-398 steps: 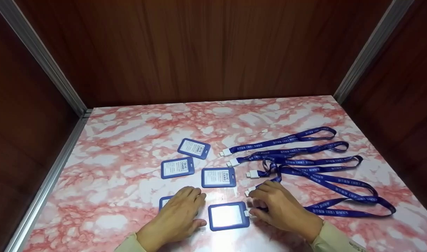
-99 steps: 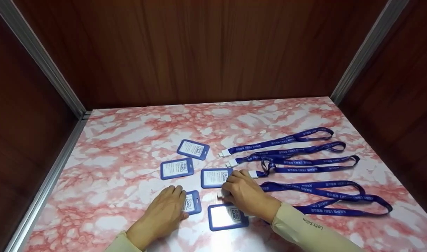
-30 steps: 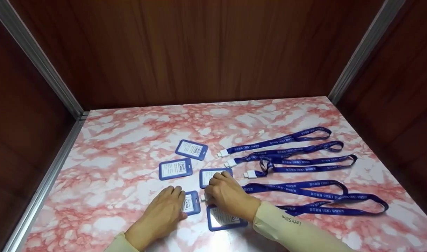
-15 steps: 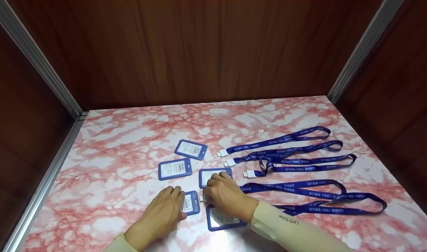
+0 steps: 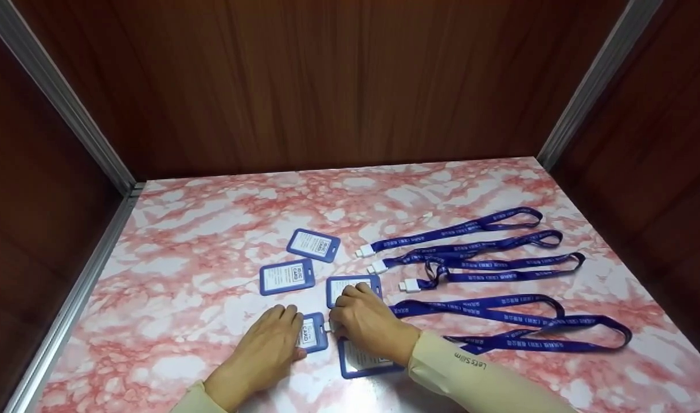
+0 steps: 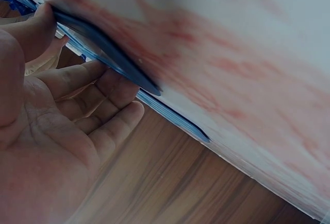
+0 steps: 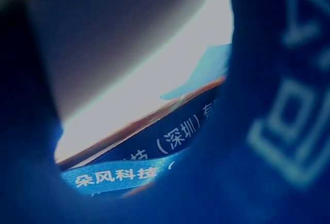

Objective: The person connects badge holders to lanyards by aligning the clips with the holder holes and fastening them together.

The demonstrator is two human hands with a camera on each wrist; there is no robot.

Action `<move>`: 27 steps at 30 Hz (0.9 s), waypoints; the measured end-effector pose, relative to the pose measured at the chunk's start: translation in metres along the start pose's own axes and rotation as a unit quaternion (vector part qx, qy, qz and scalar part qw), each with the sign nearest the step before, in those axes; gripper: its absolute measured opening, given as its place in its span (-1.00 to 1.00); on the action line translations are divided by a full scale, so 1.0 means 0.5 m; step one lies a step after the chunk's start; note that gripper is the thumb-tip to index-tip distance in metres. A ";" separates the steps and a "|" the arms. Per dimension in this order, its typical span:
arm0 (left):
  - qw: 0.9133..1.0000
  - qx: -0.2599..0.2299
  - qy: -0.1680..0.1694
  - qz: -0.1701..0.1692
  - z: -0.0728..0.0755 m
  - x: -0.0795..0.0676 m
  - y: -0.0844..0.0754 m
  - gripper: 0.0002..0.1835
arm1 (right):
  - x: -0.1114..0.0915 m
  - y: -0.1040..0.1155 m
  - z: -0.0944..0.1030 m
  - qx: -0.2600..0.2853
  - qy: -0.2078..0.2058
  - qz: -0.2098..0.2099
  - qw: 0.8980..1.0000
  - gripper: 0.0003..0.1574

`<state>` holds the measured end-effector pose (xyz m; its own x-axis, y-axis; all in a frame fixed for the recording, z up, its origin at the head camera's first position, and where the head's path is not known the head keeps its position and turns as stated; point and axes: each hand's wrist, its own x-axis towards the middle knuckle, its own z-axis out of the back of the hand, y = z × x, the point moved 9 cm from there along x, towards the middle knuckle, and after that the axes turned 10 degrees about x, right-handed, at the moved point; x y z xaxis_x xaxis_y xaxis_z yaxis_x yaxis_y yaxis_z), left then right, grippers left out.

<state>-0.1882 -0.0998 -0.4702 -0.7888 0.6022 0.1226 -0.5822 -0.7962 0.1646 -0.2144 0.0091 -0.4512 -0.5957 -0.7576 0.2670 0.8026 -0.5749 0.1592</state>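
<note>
In the head view, my left hand [image 5: 261,351] holds a blue badge holder [image 5: 313,334] flat on the table. The left wrist view shows the thumb and fingertips of the left hand [image 6: 62,110] pinching the edges of this badge holder [image 6: 105,46]. My right hand [image 5: 372,324] pinches the white clip [image 5: 328,326] of a blue lanyard [image 5: 413,308]. The clip's tip meets the holder's slotted end; whether it is through the slot cannot be told. Blurred blue strap fills much of the right wrist view, around a lettered lanyard strap [image 7: 118,177].
Another badge holder [image 5: 358,367] lies partly under my right forearm, and one [image 5: 341,287] partly behind the right hand. Two more, an upper holder [image 5: 313,245] and a left holder [image 5: 286,277], lie farther back. Several lanyards [image 5: 453,232] stretch across the right side.
My right hand has left the front badge holder and carried a white clip leftward. In the last half second the clip edged left against the slotted end. The left hand has stayed still lately.
</note>
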 end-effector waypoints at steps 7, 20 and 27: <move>1.000 -0.003 0.002 0.005 -0.001 0.002 0.001 -0.40 | 0.001 0.004 0.000 -0.009 -0.002 0.012 1.000 -0.81; 1.000 0.003 -0.006 0.003 0.002 0.003 -0.002 -0.40 | 0.004 0.010 -0.003 -0.027 0.013 0.007 1.000 -0.83; 1.000 0.007 -0.016 -0.002 0.003 0.002 -0.004 -0.41 | 0.005 0.014 -0.008 -0.043 0.019 0.020 0.999 -0.83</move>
<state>-0.1876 -0.0975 -0.4689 -0.7805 0.6063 0.1525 -0.5817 -0.7936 0.1782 -0.2105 0.0021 -0.4532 -0.5660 -0.7905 0.2342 0.8206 -0.5676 0.0673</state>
